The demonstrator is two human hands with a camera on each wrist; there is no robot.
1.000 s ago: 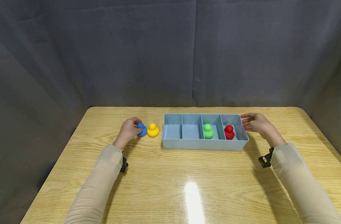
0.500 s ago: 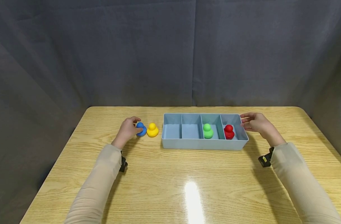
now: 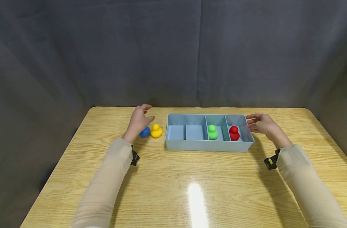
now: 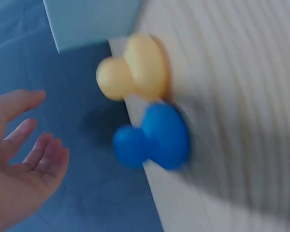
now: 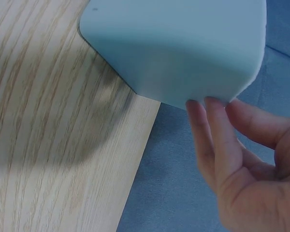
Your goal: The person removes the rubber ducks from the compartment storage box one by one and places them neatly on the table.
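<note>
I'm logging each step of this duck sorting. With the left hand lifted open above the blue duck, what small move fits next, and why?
Probably lower the left hand and pinch the blue duck. It sits loose on the table beside the yellow duck, that hand holds nothing, and the tray has two vacant left compartments while the right hand touches its end.

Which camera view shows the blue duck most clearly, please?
The left wrist view: the blue duck fills the frame beside the yellow duck, though blurred. In the head view the left hand partly covers the blue duck. The right wrist view shows only the tray.
</note>
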